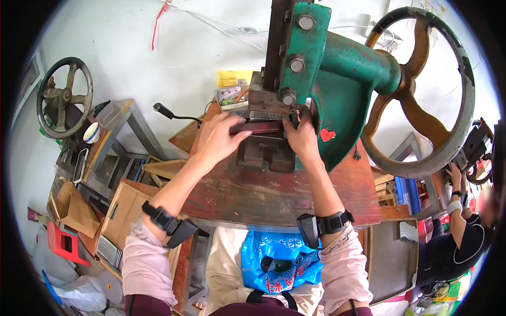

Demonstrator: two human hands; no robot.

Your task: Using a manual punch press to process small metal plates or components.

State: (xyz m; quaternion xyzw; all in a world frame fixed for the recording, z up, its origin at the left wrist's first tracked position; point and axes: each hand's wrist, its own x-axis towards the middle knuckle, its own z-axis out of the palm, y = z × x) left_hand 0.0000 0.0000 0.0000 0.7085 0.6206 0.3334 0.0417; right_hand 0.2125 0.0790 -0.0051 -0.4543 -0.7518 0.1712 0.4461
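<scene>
A dark reddish bar (259, 127) lies crosswise at the bed of a green hand press (305, 58). My left hand (217, 138) is closed on the bar's left end, thumb in front and fingers behind. At the right end, my right hand (303, 138) presses its thumb against the bar, its other fingers curled toward the press and partly hidden. Directly behind the bar sits a ribbed, silvery strip (270, 116), under the press's ram. A dark metal block with a slot (267, 154) stands on the near side of the bar.
A large handwheel (421, 100) juts out on the right of the press. The worn wooden table (237, 197) carries the machine. A blue plastic bag (279, 258) lies at my lap. Wooden trays (124, 216) stand at left; another person (464, 226) works at far right.
</scene>
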